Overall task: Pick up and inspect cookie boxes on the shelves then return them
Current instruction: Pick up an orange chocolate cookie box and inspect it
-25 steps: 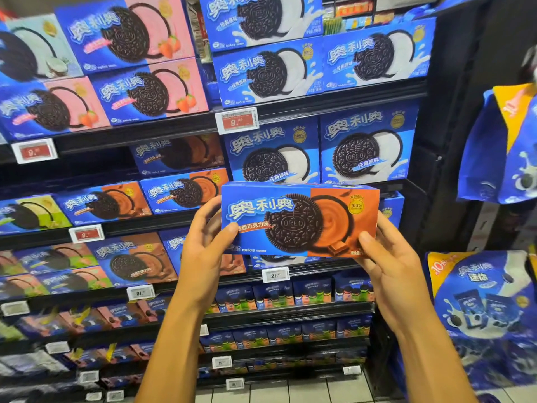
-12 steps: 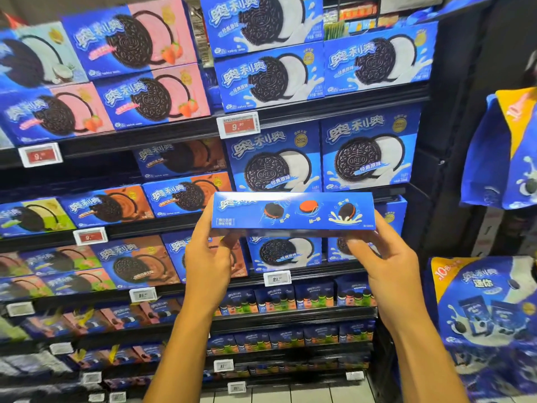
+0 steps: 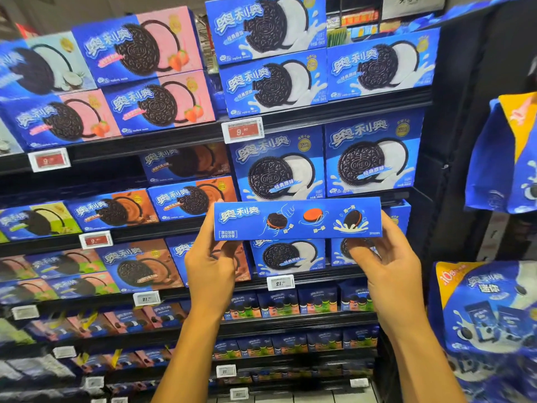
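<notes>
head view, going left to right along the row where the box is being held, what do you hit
left hand → held cookie box → right hand → blue cookie bags hanging at the far right

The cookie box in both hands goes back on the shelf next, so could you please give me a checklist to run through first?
1. Left hand grips the cookie box: ok.
2. Right hand grips its other end: ok.
3. Box held level: ok.
4. Narrow side panel faces the camera, so front not ready to face out: not ok.
5. Free slot on the shelf: cannot tell, box and hands hide the row behind.
</notes>
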### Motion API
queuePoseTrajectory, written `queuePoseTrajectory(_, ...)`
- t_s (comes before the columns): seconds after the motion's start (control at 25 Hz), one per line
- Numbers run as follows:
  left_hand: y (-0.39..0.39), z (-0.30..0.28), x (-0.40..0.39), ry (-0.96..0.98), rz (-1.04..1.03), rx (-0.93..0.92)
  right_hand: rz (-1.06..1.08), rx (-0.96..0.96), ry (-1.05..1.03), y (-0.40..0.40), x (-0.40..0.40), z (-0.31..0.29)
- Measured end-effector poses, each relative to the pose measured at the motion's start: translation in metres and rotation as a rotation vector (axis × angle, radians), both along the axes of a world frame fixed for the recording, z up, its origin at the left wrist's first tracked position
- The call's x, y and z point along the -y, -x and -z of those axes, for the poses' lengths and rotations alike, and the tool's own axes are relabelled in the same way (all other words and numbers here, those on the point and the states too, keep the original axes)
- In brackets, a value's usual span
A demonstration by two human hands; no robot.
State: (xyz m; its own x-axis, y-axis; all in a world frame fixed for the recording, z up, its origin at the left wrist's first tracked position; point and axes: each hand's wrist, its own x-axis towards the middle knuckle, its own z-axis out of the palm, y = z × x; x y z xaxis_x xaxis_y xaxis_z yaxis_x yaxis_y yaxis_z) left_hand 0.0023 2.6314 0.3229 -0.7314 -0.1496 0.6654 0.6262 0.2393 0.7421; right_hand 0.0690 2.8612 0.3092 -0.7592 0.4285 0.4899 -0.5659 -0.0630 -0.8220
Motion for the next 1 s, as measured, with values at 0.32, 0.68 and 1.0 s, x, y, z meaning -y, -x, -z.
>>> queuePoseTrajectory(0.32,-0.011,-0.011,0.001,0.039,0.055,-0.070,0.001,0.007,0.004,0.010,-0.003,0.019)
queuePoseTrajectory(0.68,-0.038,-0.018,-0.029,0.061,0.451,0.007,-0.293,0.240,0.654,0.039,0.015,0.078)
queuePoseTrajectory(1.0,-0.049,-0.013,-0.046,0.054,0.435,-0.001,-0.372,0.382,0.913,0.048,0.043,0.091)
